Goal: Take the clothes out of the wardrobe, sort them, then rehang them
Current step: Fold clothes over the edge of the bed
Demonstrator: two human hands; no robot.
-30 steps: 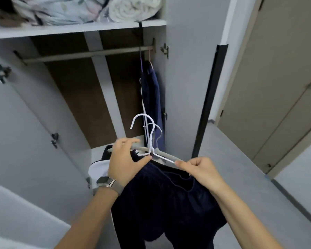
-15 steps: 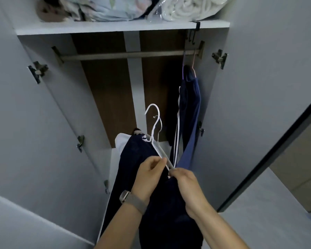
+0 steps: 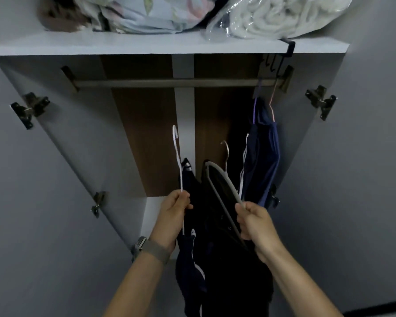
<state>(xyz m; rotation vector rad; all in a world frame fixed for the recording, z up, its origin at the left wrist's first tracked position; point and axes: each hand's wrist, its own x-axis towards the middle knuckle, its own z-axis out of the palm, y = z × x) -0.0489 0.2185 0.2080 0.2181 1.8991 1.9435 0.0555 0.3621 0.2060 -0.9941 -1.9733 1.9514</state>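
Note:
I face the open wardrobe, its hanging rail (image 3: 169,83) running across the top. My left hand (image 3: 173,216) grips a thin white hanger (image 3: 178,156) with a dark navy striped garment (image 3: 190,271) hanging below it. My right hand (image 3: 254,221) grips a grey hanger (image 3: 224,181) carrying a black garment (image 3: 238,282). Both hangers are held below the rail, hooks pointing up and apart from each other. At the rail's right end hangs a navy garment with white stripes (image 3: 262,161) on coloured hangers.
The shelf (image 3: 146,45) above the rail holds folded bedding (image 3: 146,12) and a bagged white blanket (image 3: 279,14). Both wardrobe doors stand open, with hinges (image 3: 29,109) at left and hinges (image 3: 320,101) at right. A black hook (image 3: 281,58) hangs from the shelf edge.
The two hangers, held together before, are now separated, one in each hand. My hands have moved apart and lifted toward the rail; the view has tilted up.

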